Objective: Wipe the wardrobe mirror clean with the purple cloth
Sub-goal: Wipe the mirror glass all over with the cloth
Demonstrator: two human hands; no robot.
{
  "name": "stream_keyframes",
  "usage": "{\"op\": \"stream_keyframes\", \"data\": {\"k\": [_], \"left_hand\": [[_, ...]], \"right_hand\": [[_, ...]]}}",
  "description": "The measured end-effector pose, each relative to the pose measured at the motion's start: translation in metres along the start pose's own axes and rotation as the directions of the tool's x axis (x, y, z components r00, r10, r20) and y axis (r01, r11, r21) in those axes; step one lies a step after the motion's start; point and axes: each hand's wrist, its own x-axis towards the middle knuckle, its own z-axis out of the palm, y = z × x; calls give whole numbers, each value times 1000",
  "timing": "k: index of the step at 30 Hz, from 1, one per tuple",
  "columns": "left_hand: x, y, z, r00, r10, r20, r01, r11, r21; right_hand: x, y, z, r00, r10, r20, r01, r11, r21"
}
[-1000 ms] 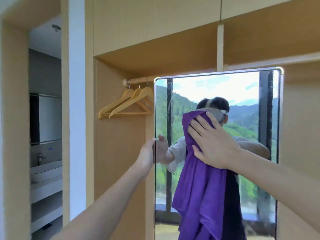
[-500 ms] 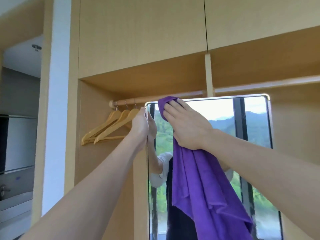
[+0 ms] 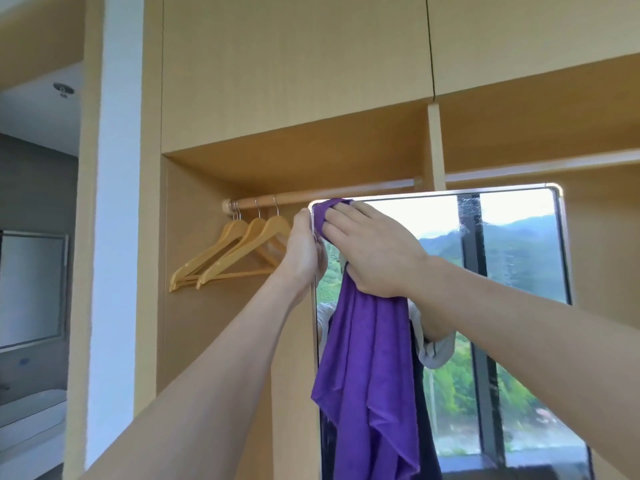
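The wardrobe mirror (image 3: 519, 251) has a thin metal frame and stands in the open wooden wardrobe, reflecting a window and green hills. My right hand (image 3: 374, 251) presses the purple cloth (image 3: 370, 368) flat against the glass at the mirror's top left corner, fingers spread over it. Most of the cloth hangs down in long folds below my palm. My left hand (image 3: 304, 251) grips the mirror's left edge just under that corner, fingers wrapped round the frame.
Three wooden hangers (image 3: 239, 251) hang on a rail (image 3: 311, 199) left of the mirror, close to my left hand. Closed cupboard doors (image 3: 294, 64) sit above. A white pillar (image 3: 114, 202) and a bathroom opening lie at far left.
My right hand slid the cloth up the glass from mid-height and left to the top left corner. My left hand moved up the mirror's edge. The view tilted upward.
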Motion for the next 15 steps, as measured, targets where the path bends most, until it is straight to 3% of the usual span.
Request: {"op": "stream_keyframes", "data": {"k": [6,11,15], "left_hand": [[-1,0,-3,999,7,36,-6,1000,-30],[3,-1,0,999,41,25,-38,994,-103],[-6,0,9,985,138,-106,-138,990,8]], "right_hand": [[19,-10,-7,998,50,-34,-49,998,31],[22,5,-23,999,-2,49,3,1000,-28],[7,15,-27,995,52,89,-45,996,-77]]}}
